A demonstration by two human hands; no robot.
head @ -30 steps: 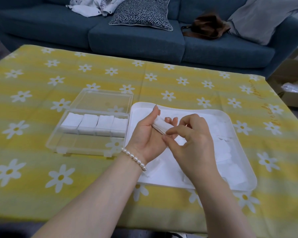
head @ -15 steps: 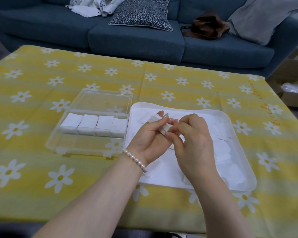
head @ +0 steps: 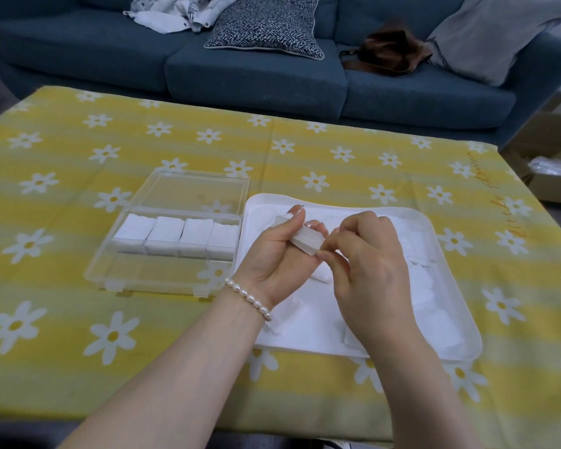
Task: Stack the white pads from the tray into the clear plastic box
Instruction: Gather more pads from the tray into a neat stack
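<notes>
A small stack of white pads (head: 306, 243) sits in my left hand (head: 274, 254), held between thumb and fingers above the white tray (head: 450, 350). My right hand (head: 370, 273) pinches the near end of that stack with its fingertips. Several loose white pads (head: 418, 280) lie spread in the tray, partly hidden under my hands. To the left stands the clear plastic box (head: 110, 277) with its lid folded back. A row of pad stacks (head: 175, 234) fills the box's far side.
The table wears a yellow cloth with white daisies (head: 110, 335). Behind it stands a blue sofa (head: 256, 79) with cushions, clothes and a brown bag (head: 389, 53). Cardboard boxes (head: 551, 176) sit on the floor to the right.
My left hand has turned the pad stack so its side faces up, and my right fingertips have shifted onto its near end. Both hands stay over the tray.
</notes>
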